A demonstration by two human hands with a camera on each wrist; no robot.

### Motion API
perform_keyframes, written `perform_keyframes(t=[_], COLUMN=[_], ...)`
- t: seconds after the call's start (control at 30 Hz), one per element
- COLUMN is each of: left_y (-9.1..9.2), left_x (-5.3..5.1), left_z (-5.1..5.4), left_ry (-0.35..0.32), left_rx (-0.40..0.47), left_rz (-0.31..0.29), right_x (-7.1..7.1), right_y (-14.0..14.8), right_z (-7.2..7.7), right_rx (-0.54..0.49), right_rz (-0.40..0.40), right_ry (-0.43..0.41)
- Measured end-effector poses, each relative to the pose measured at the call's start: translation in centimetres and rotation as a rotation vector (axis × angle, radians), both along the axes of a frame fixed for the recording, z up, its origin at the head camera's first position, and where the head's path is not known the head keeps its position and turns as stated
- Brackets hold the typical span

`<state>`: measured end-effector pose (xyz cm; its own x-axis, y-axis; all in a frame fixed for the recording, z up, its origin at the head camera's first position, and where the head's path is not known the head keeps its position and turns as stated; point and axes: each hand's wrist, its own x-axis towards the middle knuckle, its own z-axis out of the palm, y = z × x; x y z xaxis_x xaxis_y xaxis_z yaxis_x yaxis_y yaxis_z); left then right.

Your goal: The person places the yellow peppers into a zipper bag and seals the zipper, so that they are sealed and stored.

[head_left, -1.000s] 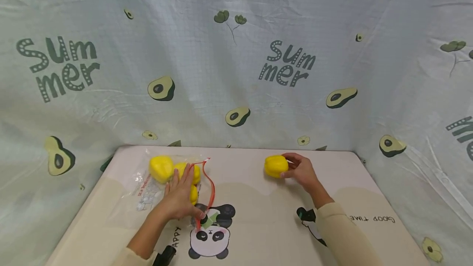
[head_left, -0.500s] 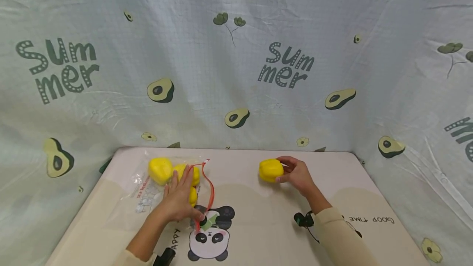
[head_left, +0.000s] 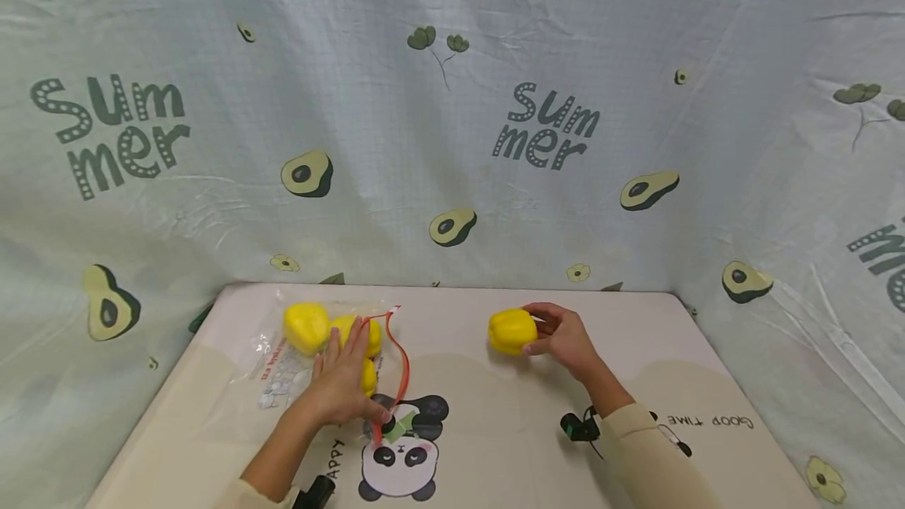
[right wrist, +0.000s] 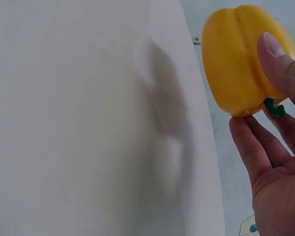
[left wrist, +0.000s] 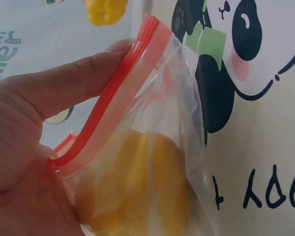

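Right hand (head_left: 563, 338) grips a yellow pepper (head_left: 512, 331), thumb on one side, fingertips on the other; on my right wrist feed its green stem (right wrist: 275, 107) points toward the palm. I read the pepper as raised above the table (head_left: 481, 430), hand shadow falling on the surface, well apart from the bag.

Left hand (head_left: 341, 383) lies over the clear bag (head_left: 283, 375), fingers spread and fairly straight, thumb out to the side and touching the red zip strip (head_left: 406, 368). I count three more peppers (head_left: 306, 327) in the bag, one partly hidden by that hand.

Panda print (head_left: 399, 466) just beside the left thumb. Avocado-patterned curtain (head_left: 382, 179) behind the table.
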<state>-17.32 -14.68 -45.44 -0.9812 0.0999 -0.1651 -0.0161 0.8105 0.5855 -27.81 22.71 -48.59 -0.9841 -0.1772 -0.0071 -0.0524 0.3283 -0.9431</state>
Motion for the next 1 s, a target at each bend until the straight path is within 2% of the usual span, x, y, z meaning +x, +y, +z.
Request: perform_keyframes(t=[0.27, 0.6, 1.0], left_y=[-0.1, -0.1, -0.1], left_x=[0.0, -0.1, -0.1], left_z=[0.0, -0.3, -0.2], left_ry=[-0.005, -0.004, 0.003], left_rx=[0.003, -0.003, -0.014], left_rz=[-0.003, -0.005, -0.001], right_x=[0.6, 1.5, 2.1], right_y=[-1.2, -2.1, -3.4], right_z=[0.1, 0.3, -0.3], right_rx=[-0.023, -0.042, -0.069], right_rz=[0.008, 0.049, 0.078], right_ry=[-0.036, -0.022, -0.029])
